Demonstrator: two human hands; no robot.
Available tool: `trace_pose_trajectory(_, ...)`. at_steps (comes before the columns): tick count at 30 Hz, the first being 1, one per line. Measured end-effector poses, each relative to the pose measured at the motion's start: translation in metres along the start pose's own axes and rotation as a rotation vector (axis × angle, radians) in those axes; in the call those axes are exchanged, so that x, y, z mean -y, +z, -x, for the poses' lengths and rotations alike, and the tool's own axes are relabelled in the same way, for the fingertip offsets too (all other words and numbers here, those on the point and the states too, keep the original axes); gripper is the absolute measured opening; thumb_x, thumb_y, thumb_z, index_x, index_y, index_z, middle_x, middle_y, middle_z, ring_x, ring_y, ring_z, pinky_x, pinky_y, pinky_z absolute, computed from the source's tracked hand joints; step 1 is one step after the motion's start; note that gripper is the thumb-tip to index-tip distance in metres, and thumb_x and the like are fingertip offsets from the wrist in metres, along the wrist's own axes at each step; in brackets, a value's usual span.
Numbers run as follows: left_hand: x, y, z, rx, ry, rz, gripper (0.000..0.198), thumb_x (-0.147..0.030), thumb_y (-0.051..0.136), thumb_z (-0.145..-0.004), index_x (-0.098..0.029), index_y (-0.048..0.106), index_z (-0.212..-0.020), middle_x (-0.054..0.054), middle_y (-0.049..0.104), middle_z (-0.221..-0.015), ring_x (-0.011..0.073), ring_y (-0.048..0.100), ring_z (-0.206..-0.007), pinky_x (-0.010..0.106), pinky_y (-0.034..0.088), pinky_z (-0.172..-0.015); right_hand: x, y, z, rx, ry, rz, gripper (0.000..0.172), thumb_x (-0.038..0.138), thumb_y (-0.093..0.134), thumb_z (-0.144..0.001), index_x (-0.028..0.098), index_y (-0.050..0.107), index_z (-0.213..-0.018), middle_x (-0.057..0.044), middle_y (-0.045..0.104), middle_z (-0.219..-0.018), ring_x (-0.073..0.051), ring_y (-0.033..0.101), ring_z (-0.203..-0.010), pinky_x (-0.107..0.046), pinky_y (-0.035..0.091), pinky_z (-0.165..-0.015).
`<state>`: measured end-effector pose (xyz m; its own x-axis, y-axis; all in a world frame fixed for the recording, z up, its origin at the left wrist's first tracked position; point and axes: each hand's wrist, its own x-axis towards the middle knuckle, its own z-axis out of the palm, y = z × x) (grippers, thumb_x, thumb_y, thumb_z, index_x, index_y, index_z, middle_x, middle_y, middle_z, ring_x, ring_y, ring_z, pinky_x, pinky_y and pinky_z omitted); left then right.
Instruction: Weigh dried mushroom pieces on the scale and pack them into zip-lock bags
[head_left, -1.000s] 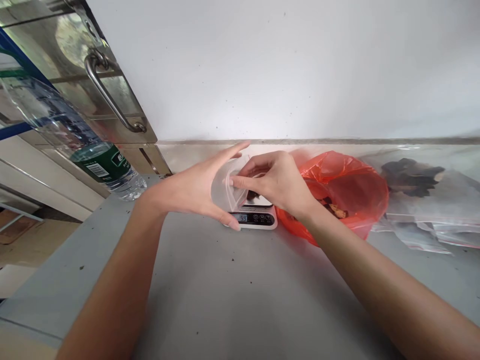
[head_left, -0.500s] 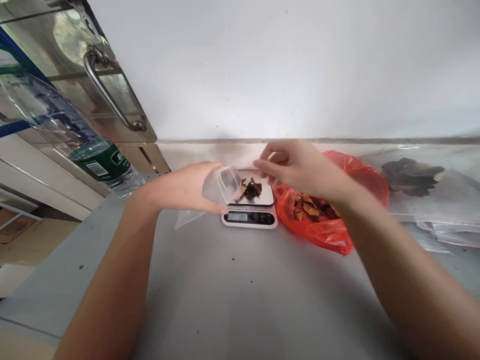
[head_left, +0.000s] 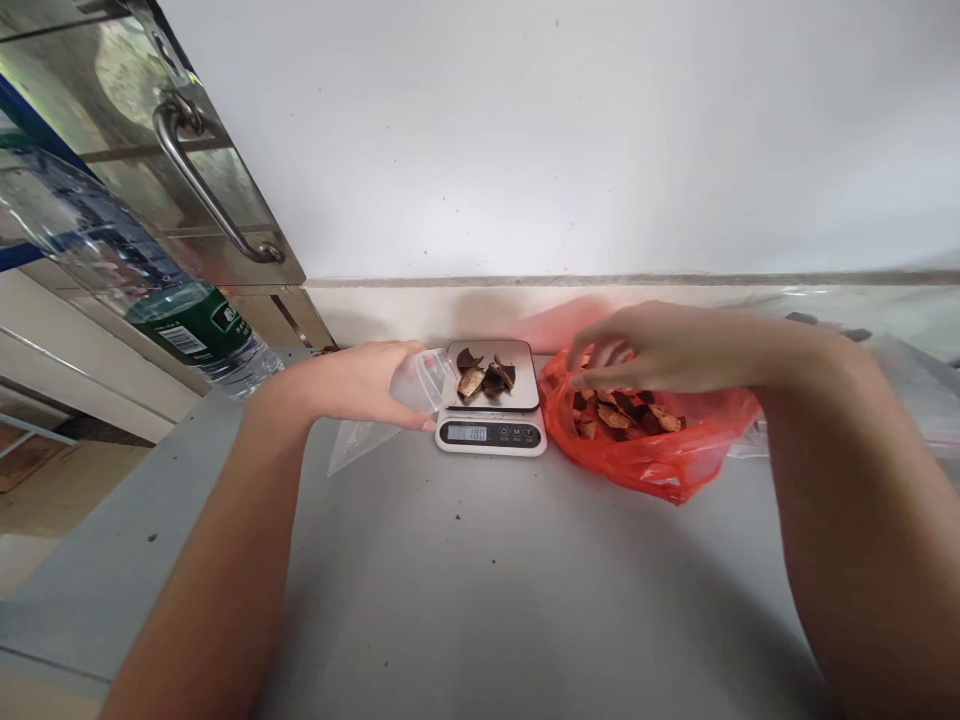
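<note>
My left hand [head_left: 367, 383] grips a clear zip-lock bag [head_left: 431, 375], its mouth spread beside the scale. The white digital kitchen scale [head_left: 491, 448] has a lit display, and brown dried slices [head_left: 471, 382] lie on its metal plate. To the scale's right sits an open red plastic bag [head_left: 622, 465] holding many similar dried pieces [head_left: 615, 415]. Over this bag hovers my right hand [head_left: 645, 350], fingers bent and apart from the thumb, with nothing visible between them.
A large clear water bottle [head_left: 187, 320] with a green label stands at the left, near a metal cabinet door with a handle [head_left: 214, 205]. A white wall [head_left: 562, 150] closes off the back. Clear plastic bags [head_left: 911, 385] lie at the far right, partly behind my right arm.
My right hand has moved right, from above the scale to over the red bag. The left hand and clear bag have shifted slightly left, uncovering more slices on the plate.
</note>
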<state>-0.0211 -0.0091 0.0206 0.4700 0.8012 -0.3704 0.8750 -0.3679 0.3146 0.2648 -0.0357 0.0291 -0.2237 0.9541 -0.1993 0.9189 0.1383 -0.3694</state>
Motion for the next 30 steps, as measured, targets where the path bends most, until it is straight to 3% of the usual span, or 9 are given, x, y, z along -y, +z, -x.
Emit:
trace_pose_trajectory(2,0.000,0.000,0.000,0.011,-0.029,0.003,0.075,-0.065,0.072,-0.072,-0.026,0.061,-0.135,0.008,0.073,-0.131,0.0369,0.070,-0.113,0.040,0.052,-0.098,0.016,0.005,-0.002,0.006,-0.046,-0.049,0.013,0.035,0.066,-0.092,0.025,0.074,-0.087,-0.004,0.077,-0.092,-0.021,0.069,-0.076,-0.032,0.051,-0.064)
trace_pose_trajectory(6,0.002,-0.002,0.002,0.031,-0.068,0.001,0.082,-0.071,0.070,-0.074,-0.026,0.059,-0.141,0.009,0.072,-0.134,0.0390,0.068,-0.118,0.043,0.052,-0.101,0.040,0.027,-0.013,-0.162,-0.017,-0.128,0.029,0.045,0.066,-0.097,0.021,0.073,-0.113,-0.009,0.076,-0.105,-0.024,0.070,-0.091,-0.034,0.053,-0.076)
trace_pose_trajectory(11,0.015,-0.004,0.006,0.007,-0.116,-0.024,0.095,-0.077,0.068,-0.073,-0.026,0.054,-0.151,0.010,0.067,-0.145,0.0404,0.064,-0.127,0.042,0.051,-0.105,0.057,0.049,-0.032,0.003,0.097,-0.042,0.067,0.047,0.079,-0.087,0.030,0.056,-0.149,-0.013,0.059,-0.143,-0.030,0.068,-0.112,-0.038,0.056,-0.086)
trace_pose_trajectory(16,0.023,-0.006,0.008,0.018,-0.157,-0.048,0.104,-0.082,0.066,-0.071,-0.028,0.049,-0.158,0.009,0.065,-0.149,0.0408,0.063,-0.130,0.041,0.049,-0.108,0.079,0.052,-0.049,0.106,0.163,0.100,0.075,0.048,0.079,-0.088,0.023,0.051,-0.154,-0.019,0.052,-0.149,-0.034,0.063,-0.126,-0.040,0.056,-0.095)
trace_pose_trajectory(20,0.024,-0.007,0.009,0.038,-0.167,-0.041,0.103,-0.082,0.065,-0.072,-0.031,0.047,-0.159,0.008,0.066,-0.149,0.0395,0.063,-0.129,0.041,0.049,-0.107,0.086,0.051,-0.056,0.126,0.179,0.130,0.079,0.050,0.079,-0.087,0.023,0.052,-0.156,-0.021,0.052,-0.148,-0.034,0.067,-0.117,-0.040,0.057,-0.089)
trace_pose_trajectory(25,0.026,-0.005,0.008,0.038,-0.160,-0.017,0.095,-0.080,0.066,-0.073,-0.031,0.052,-0.152,0.009,0.063,-0.152,0.0405,0.061,-0.129,0.043,0.053,-0.099,0.081,0.054,-0.061,0.120,0.097,0.100,0.067,0.033,0.077,-0.085,0.031,0.061,-0.150,-0.017,0.059,-0.145,-0.033,0.066,-0.119,-0.034,0.054,-0.079)
trace_pose_trajectory(30,0.023,-0.001,0.005,0.045,-0.136,-0.021,0.092,-0.077,0.069,-0.072,-0.031,0.053,-0.151,0.009,0.059,-0.157,0.0418,0.060,-0.133,0.044,0.053,-0.099,0.068,0.057,-0.065,0.105,0.037,0.033,0.042,0.013,0.069,-0.078,0.025,0.076,-0.118,-0.011,0.076,-0.114,-0.028,0.071,-0.102,-0.030,0.050,-0.067)
